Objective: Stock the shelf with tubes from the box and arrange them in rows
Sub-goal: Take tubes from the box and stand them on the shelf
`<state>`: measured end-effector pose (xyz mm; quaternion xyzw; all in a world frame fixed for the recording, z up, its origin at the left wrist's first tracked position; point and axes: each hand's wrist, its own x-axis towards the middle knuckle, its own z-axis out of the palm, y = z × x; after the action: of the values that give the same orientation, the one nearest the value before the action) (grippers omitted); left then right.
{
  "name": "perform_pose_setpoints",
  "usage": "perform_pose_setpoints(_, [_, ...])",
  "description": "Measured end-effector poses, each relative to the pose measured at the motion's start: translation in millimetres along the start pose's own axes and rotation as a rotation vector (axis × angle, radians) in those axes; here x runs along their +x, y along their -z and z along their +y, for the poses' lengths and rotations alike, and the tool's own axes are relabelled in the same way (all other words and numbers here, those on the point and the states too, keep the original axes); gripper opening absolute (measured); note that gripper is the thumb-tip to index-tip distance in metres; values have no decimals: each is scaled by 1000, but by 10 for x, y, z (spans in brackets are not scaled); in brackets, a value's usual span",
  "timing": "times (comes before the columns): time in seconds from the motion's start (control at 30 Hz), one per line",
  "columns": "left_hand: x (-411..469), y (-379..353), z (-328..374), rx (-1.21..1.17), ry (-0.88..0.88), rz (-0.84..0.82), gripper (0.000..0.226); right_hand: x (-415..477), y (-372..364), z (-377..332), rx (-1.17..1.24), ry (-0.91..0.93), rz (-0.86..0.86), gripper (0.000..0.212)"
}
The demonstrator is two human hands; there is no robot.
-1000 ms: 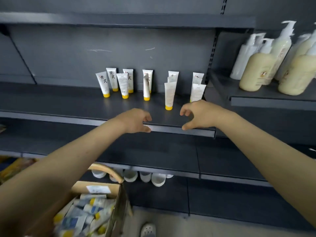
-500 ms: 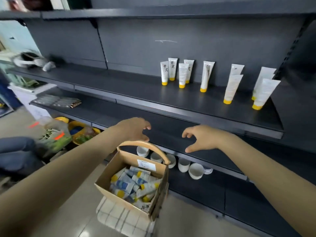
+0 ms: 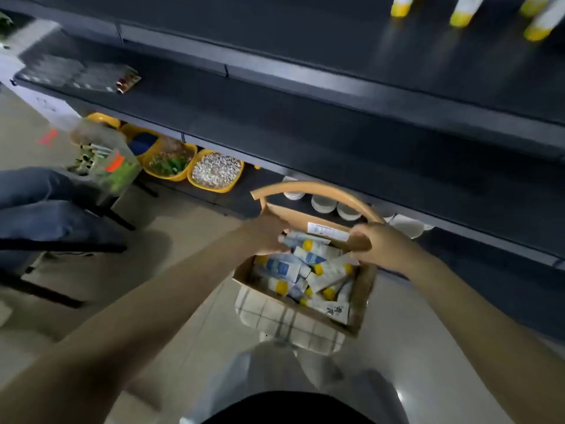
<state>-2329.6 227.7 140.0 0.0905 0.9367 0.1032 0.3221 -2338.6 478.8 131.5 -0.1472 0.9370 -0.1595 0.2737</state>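
Both hands have dropped from the shelf (image 3: 367, 41) into the cardboard box (image 3: 365, 289). The left hand (image 3: 267, 237) curls round a tube (image 3: 301, 239) lying crosswise. The right hand (image 3: 377, 247) is curled just above the heaped tubes (image 3: 305, 270); I cannot tell whether it grips anything.

Both arms stretched out and down, hands near each other. Left hand (image 3: 266, 237) and right hand (image 3: 377, 246) both have fingers curled inward, but the actual grip's too blurry to call.

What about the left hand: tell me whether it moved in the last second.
Yes. The left hand dropped from the front edge of the tube shelf down and towards the person, into the box well below it.
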Motion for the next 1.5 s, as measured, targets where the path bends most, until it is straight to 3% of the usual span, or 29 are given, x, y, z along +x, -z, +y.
perform_pose_setpoints(0.2, [678,-795,-545,-89,46,-115,62,638,-801,190,120,-109,-147,48])
perform_pose_setpoints(0.5, [1635,-1699,-1069,-297,217,-11,96,1520,-1664,807,155,-237,-268,53])
perform_pose_setpoints(0.8, [1877,-1965,-1096,-521,253,78,65,1681,-2036,1096,163,-319,-327,62])
perform_pose_setpoints(1.03, [1935,-1912,-1191,-702,277,80,48,1724,-2046,1038,190,-301,-382,45])
perform_pose_setpoints(1.13, [1971,-1933,-1150,-701,222,-13,53,1717,-2069,1015,169,-275,-449,40])
perform_pose_setpoints(1.3, [2090,-1946,-1201,-584,175,73,51,1741,-2100,1038,171,-245,-487,39])
perform_pose_setpoints(1.5, [2229,-2000,-1167,-524,147,26,78,1887,-2222,1016,165,-132,-441,38])
